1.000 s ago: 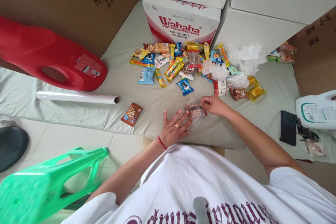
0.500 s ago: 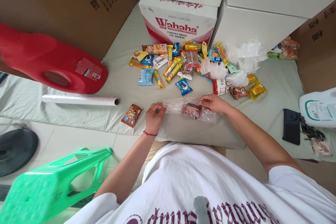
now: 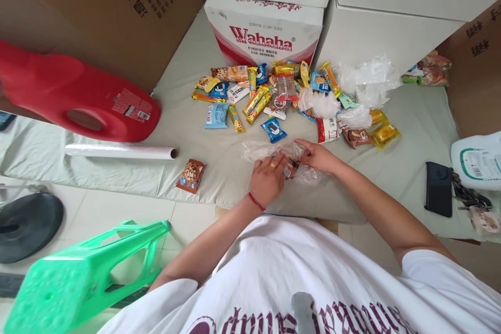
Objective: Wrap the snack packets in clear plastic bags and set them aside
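Note:
A brown snack packet [image 3: 291, 168] lies inside a crumpled clear plastic bag [image 3: 254, 151] near the front edge of the cloth-covered surface. My left hand [image 3: 268, 180] rests over the left part of the packet and bag, fingers stretched out and lying on the plastic. At the packet's right side, my right hand [image 3: 318, 157] pinches the bag between thumb and fingers. Left of my hands lies another brown snack packet [image 3: 190, 176], with a cookie picture. Just beyond the bag is a blue snack packet [image 3: 274, 130].
Several mixed snacks [image 3: 256, 104] are heaped before a Wahaha box [image 3: 264, 36]. Loose clear plastic bags [image 3: 368, 81] lie at their right. A white roll [image 3: 121, 151] and a red jug [image 3: 78, 94] are left, a phone [image 3: 439, 189] right. A green stool [image 3: 74, 276] stands below.
My left hand has let go of the bag's left end and moved right, onto the packet. The bag's left end now lies loose; my right hand has stayed near its place.

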Tool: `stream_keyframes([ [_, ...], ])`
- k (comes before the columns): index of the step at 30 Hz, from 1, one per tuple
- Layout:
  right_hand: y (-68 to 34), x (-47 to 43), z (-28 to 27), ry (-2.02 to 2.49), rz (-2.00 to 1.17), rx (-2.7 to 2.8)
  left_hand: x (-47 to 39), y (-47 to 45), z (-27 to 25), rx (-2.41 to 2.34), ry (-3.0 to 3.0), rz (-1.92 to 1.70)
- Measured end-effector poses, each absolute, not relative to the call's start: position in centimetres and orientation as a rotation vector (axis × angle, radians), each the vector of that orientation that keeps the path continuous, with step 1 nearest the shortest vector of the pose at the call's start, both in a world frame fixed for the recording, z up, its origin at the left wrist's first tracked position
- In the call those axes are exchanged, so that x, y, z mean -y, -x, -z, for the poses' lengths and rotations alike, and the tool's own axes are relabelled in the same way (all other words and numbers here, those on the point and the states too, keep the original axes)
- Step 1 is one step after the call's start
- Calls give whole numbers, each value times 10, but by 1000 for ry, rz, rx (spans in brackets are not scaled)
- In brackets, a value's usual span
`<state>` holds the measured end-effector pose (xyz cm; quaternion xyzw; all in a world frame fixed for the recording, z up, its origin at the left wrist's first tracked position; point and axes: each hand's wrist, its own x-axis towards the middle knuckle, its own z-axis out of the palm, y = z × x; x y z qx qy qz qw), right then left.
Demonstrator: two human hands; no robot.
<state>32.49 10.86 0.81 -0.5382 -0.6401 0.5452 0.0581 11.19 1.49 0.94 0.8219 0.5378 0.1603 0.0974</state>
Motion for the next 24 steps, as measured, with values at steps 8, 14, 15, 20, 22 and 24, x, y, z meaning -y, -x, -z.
stream_keyframes([
  [8, -340, -139, -35, 1577, -608, 2461, -39, -111, 0, -1556, -2492, -394],
  [14, -296, -179, -16, 934, -842, 2654, -32, -107, 1, -1566, -2474, -539],
  [15, -291, -183, -12, 916, -936, 2594, -32, -106, 1, -1538, -2491, -584],
  [20, -281, -179, -3, 1309, -1370, 2268, -30, -104, 2, -1492, -2548, -735],
  [22, -280, -171, -5, 1450, -1333, 2244, -27, -104, 2, -1523, -2536, -715],
  [24, -277, -165, -8, 1388, -1192, 2325, -25, -103, 2, -1524, -2515, -657],
])
